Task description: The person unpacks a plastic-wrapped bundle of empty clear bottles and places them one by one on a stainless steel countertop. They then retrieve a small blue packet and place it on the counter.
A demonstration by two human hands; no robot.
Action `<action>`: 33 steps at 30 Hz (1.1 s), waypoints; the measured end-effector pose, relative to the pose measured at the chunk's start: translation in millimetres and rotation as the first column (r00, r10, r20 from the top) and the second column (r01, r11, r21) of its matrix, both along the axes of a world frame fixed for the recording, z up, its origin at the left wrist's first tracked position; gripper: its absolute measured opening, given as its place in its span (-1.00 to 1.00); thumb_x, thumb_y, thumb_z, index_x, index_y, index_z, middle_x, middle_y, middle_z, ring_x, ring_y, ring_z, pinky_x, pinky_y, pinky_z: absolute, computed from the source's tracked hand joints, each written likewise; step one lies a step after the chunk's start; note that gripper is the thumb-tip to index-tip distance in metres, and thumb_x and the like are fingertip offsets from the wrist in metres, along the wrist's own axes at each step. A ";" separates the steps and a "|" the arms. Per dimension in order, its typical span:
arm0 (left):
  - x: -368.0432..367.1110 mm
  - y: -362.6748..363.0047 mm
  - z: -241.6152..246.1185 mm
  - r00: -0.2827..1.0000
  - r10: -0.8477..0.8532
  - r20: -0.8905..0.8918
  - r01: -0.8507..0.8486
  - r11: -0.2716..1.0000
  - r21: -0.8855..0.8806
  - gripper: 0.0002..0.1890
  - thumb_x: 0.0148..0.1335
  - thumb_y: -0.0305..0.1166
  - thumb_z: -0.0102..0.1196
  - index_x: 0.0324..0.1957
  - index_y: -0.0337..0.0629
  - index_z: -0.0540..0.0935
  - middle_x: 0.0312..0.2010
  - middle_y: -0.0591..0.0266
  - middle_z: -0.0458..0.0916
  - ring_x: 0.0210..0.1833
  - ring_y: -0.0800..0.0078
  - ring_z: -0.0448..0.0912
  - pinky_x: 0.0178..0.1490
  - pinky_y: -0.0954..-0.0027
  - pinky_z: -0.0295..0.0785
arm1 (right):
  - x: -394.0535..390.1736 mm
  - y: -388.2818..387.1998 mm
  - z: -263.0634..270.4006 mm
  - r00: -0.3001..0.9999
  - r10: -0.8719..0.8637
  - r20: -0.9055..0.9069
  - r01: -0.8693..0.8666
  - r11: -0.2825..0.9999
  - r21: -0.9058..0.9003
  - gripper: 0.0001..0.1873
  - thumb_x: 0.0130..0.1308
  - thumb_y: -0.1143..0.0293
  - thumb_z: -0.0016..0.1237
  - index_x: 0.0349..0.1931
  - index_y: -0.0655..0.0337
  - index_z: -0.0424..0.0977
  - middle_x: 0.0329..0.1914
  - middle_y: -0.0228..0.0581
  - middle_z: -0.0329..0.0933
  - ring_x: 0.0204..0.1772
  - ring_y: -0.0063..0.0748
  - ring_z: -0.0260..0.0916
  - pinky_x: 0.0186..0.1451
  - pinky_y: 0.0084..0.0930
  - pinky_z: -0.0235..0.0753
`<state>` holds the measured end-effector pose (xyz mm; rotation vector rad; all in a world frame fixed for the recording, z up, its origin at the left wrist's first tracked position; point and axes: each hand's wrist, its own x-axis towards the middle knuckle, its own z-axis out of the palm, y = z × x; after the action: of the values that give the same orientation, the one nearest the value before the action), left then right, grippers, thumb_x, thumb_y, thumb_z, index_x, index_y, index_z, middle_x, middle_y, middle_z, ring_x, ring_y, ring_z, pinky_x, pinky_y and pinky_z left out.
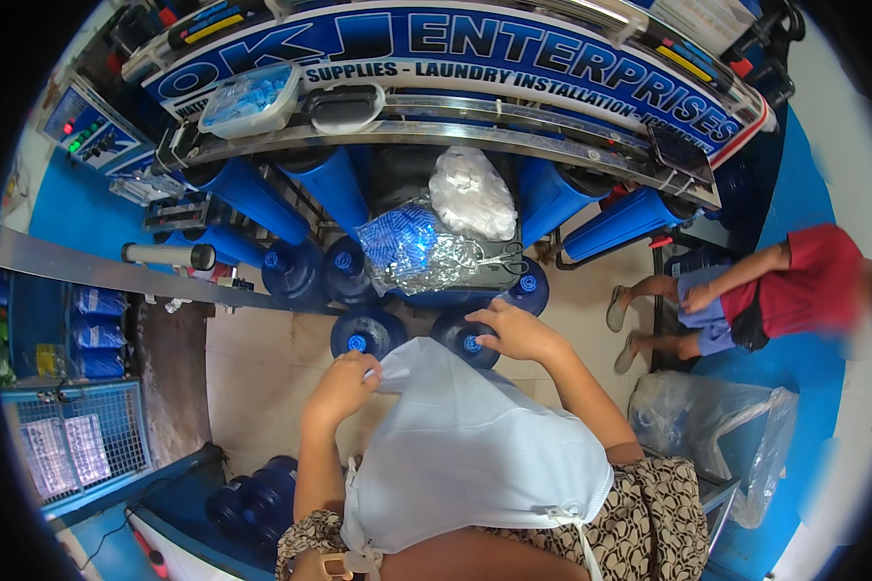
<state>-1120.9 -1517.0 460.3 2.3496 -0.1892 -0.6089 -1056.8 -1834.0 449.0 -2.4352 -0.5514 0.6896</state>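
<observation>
A pale cloth apron [472,436] hangs over the person's front, its upper edge reaching out between the hands. My left hand [349,381] pinches the apron's edge at left, near a blue water jug [367,330]. Over another blue water jug [465,323], my right hand [512,330] hangs with fingers spread, and nothing shows in it. Beyond the hands, on a dark surface, lie a clear bag of blue-patterned caps or seals [403,240], a bag of white pieces [472,192] and scissors [505,258].
Blue filter housings [251,196] stand under a metal rail [479,138] bearing a plastic tub [251,102]. A person in red [792,283] is at the right, near plastic sheeting [712,414]. More jugs [265,501] lie at lower left. A metal edge [116,261] runs along the left.
</observation>
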 end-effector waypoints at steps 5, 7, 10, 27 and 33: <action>15.2 -27.5 -1.2 0.995 0.000 0.095 0.006 0.998 -0.067 -0.84 0.13 -0.39 0.08 -0.28 -0.23 0.60 -0.25 -0.03 0.53 -0.10 -0.02 0.46 0.03 0.13 0.34 | 33.2 6.6 2.1 0.997 0.058 0.044 -0.057 0.998 -0.035 -0.56 0.20 0.30 0.08 0.11 0.08 0.44 -0.09 0.05 0.39 -0.02 0.10 0.43 0.06 -0.18 0.43; 20.2 -42.5 -1.5 0.997 0.034 0.063 -0.029 0.996 -0.081 -0.83 0.13 -0.39 0.08 -0.27 -0.24 0.60 -0.25 -0.03 0.53 -0.09 -0.01 0.46 0.04 0.14 0.34 | 47.2 1.7 2.0 0.993 0.088 0.079 -0.086 0.996 -0.035 -0.56 0.19 0.30 0.11 0.10 0.08 0.45 -0.09 0.02 0.39 -0.05 0.08 0.44 0.01 -0.19 0.45; 31.2 -67.5 -5.0 0.997 0.065 0.038 -0.061 0.994 -0.088 -0.82 0.12 -0.40 0.08 -0.25 -0.24 0.61 -0.24 -0.03 0.53 -0.08 0.00 0.46 0.05 0.15 0.34 | 67.7 -14.1 -1.4 0.987 0.145 0.075 -0.147 0.989 0.025 -0.59 0.19 0.32 0.10 0.08 0.08 0.46 -0.11 0.01 0.40 -0.07 0.07 0.45 -0.01 -0.19 0.45; 143.1 -369.8 35.7 0.958 0.204 0.203 -0.163 0.966 -0.199 -0.74 0.10 -0.42 0.15 -0.14 -0.24 0.56 -0.15 0.03 0.48 -0.01 0.04 0.43 0.08 0.16 0.34 | 190.1 -245.1 38.5 0.902 0.421 -0.093 -0.288 0.749 0.596 -0.63 0.45 0.17 -0.23 0.09 0.14 0.47 -0.15 -0.12 0.45 -0.12 -0.18 0.44 0.01 -0.39 0.42; 146.2 -402.2 29.8 0.965 0.147 0.219 -0.110 0.979 -0.171 -0.71 0.11 -0.42 0.13 -0.10 -0.29 0.55 -0.23 0.02 0.49 -0.09 0.03 0.43 0.01 0.17 0.34 | 179.5 -280.6 46.8 0.871 0.479 -0.110 -0.280 0.667 0.691 -0.54 0.50 0.09 -0.38 0.11 0.22 0.44 -0.09 -0.09 0.44 0.01 -0.12 0.41 0.12 -0.35 0.38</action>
<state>-974.7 -1919.2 490.1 2.2538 -0.1804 -0.2466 -877.3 -2114.6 495.8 -1.5256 -1.0133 0.8221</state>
